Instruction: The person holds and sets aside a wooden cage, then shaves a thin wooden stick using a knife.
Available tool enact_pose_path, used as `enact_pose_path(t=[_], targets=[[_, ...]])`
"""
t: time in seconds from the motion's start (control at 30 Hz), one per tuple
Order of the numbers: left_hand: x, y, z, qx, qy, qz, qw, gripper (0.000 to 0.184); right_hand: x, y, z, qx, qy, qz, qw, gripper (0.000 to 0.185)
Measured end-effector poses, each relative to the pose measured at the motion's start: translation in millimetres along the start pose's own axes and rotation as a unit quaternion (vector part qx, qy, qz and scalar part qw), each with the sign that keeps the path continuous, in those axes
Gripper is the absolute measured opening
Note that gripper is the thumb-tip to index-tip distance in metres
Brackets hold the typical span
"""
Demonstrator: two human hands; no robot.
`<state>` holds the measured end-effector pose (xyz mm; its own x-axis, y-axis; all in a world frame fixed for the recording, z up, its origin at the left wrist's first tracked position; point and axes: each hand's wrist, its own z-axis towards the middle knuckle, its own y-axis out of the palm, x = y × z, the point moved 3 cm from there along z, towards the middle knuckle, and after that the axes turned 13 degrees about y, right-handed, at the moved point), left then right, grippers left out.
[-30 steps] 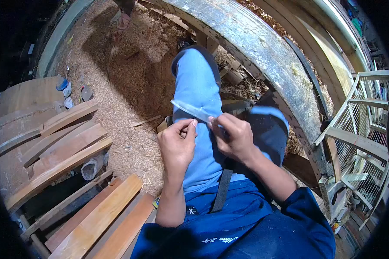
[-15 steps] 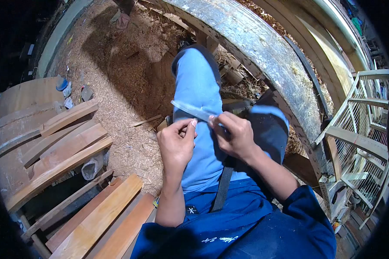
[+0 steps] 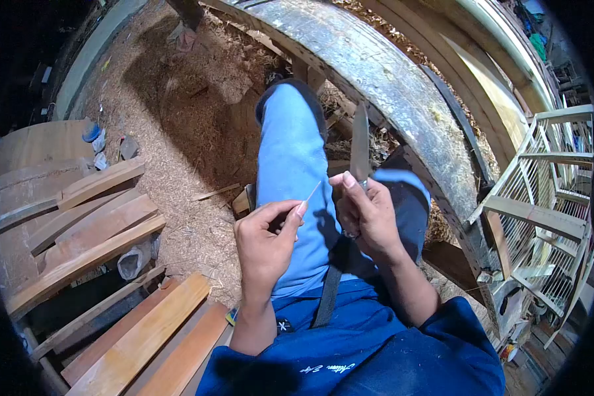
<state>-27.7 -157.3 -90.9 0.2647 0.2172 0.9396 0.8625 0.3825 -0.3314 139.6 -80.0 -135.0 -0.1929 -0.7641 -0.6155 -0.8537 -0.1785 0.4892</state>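
Note:
My left hand (image 3: 267, 241) pinches a thin pale stick (image 3: 314, 191) between thumb and fingertips, its tip pointing up and to the right. In my right hand (image 3: 371, 214) is a knife (image 3: 360, 145), gripped by its handle, which the fingers mostly cover. The broad metal blade stands away from my body, apart from the stick. Both hands are over my lap, the left above the thigh of my light blue trousers (image 3: 287, 152).
Ahead and to the right curves a worn grey bench (image 3: 383, 66). A slatted wooden cage (image 3: 538, 214) stands at the right. Several wooden boards (image 3: 142, 336) lie at the left, and shavings (image 3: 178, 178) cover the ground.
The knife has swung from lying across my thigh, close to the left fingers, to pointing forward, away from the stick. My right hand has turned and moved slightly right.

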Motion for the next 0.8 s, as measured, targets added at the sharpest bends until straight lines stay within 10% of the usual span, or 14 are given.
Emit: enact_pose_path(t=[0.8], targets=[[44, 7, -2, -0.03, 0.145, 0.102, 0.984, 0.009, -24, 8, -23, 0.009, -0.088, -0.025, 0.996, 0.025]])
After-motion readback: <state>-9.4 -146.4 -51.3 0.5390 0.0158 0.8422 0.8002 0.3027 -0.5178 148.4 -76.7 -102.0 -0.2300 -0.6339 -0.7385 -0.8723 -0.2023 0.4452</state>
